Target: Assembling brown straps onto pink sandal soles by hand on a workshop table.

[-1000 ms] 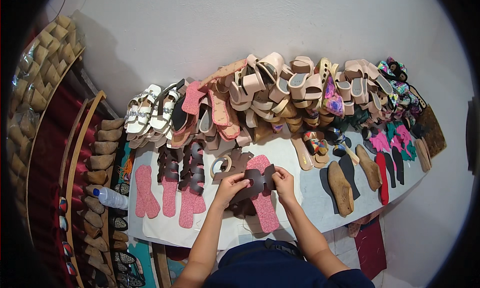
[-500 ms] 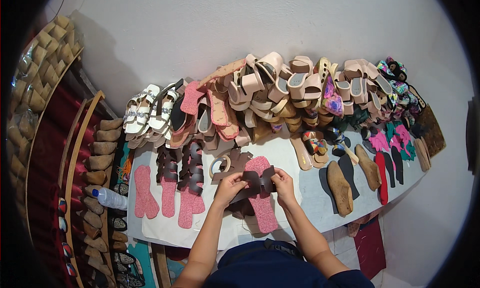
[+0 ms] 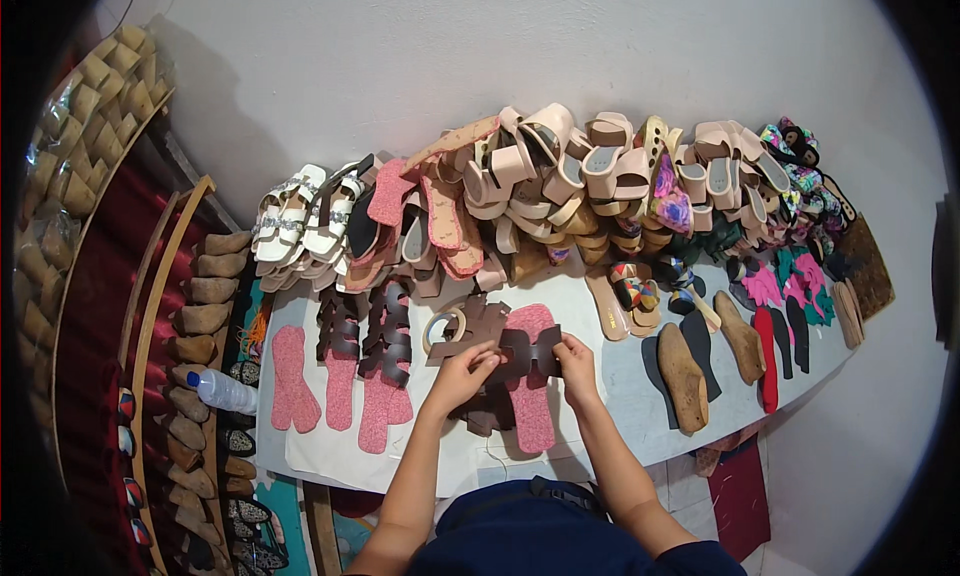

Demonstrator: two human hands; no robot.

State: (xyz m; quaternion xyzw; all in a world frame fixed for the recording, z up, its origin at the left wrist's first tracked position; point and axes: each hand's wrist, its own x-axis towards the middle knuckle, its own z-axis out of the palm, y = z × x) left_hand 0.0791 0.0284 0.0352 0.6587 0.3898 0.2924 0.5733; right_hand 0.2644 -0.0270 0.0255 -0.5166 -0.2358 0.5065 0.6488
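Observation:
A dark brown cut-out sandal strap (image 3: 528, 354) is stretched between my hands, over a pink patterned insole (image 3: 535, 416) on the white sheet. My left hand (image 3: 463, 374) is closed at the strap's left end, its fingertips pinched together. On the other end, my right hand (image 3: 577, 366) grips between thumb and fingers. More brown strap pieces (image 3: 485, 321) lie just beyond my left hand, beside a roll of tape (image 3: 445, 328). Another dark brown piece (image 3: 487, 413) sits under the strap, partly hidden by my left hand.
Brown-strapped pink soles (image 3: 385, 351) and bare pink insoles (image 3: 293, 376) lie to the left. Heeled sandals (image 3: 620, 166) are heaped along the wall. Wooden shoe lasts (image 3: 682, 376) and dark soles lie at right. A plastic bottle (image 3: 222, 390) is by the left table edge, near a rack of lasts (image 3: 208, 291).
The strap has turned flatter and wider to view, and its left end no longer hangs toward the lower left. My left hand has shifted slightly right and up. Both hands stay over the insole.

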